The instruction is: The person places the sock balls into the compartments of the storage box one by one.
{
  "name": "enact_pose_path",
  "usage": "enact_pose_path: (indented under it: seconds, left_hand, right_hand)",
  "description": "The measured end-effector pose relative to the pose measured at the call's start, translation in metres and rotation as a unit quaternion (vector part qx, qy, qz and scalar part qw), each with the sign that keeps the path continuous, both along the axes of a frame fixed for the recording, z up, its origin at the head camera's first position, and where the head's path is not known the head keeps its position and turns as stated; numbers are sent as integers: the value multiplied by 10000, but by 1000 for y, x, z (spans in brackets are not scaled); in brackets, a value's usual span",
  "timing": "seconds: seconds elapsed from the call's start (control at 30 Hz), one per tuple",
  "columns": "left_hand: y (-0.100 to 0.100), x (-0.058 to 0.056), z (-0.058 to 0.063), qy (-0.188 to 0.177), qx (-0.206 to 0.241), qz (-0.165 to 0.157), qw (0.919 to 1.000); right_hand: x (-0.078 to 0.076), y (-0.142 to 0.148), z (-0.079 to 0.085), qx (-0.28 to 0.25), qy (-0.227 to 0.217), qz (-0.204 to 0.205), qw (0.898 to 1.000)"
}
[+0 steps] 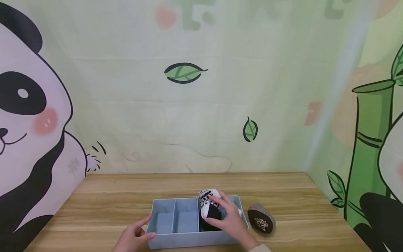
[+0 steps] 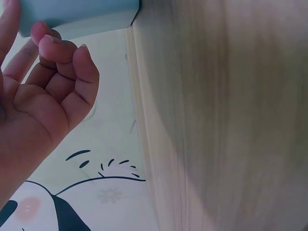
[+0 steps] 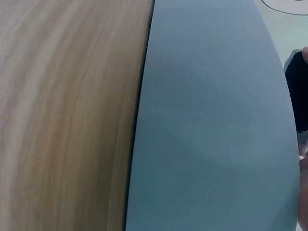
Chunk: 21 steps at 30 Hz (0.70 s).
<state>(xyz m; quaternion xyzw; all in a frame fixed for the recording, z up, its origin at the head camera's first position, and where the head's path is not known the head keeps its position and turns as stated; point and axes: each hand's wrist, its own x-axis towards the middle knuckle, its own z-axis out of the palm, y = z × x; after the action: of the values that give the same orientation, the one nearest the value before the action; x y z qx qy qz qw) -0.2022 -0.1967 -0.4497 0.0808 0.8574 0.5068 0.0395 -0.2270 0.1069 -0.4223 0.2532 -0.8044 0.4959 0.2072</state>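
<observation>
A blue-grey divided box lies on the wooden table. My left hand holds its left end, thumb at the front corner and index finger along the side wall; in the left wrist view, the other fingers of this left hand are curled. Over the right part of the box, my right hand pinches a black-and-white patterned cloth bundle that looks like folded socks. Black fabric shows below it inside the box. Something white at the box's right end is mostly hidden behind the hand.
Right of the box stands a dark rounded bundle with a fuzzy grey edge and a pale square emblem. Two left compartments show bare floors. A printed panda-and-bamboo cloth hangs behind the table.
</observation>
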Motion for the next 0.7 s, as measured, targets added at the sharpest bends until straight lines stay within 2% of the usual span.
enact_pose_path:
  seconds: [0.13,0.23,0.5,0.7]
  left_hand:
    - [0,0,0,-18,-8,20,10000]
    - [0,0,0,-27,-9,20,10000]
    - [1,0,0,-72,-65,96,9999]
    - [0,-1,-1,7,33,-29,10000]
  right_hand:
    - [-12,-2,-16,37,-117,104,9999]
    - [-18,-4,-23,114,-17,211,9997]
    - [-22,-14,-24,284,250,491,9981]
    - [-21,-22,-25,393,380,591,9968]
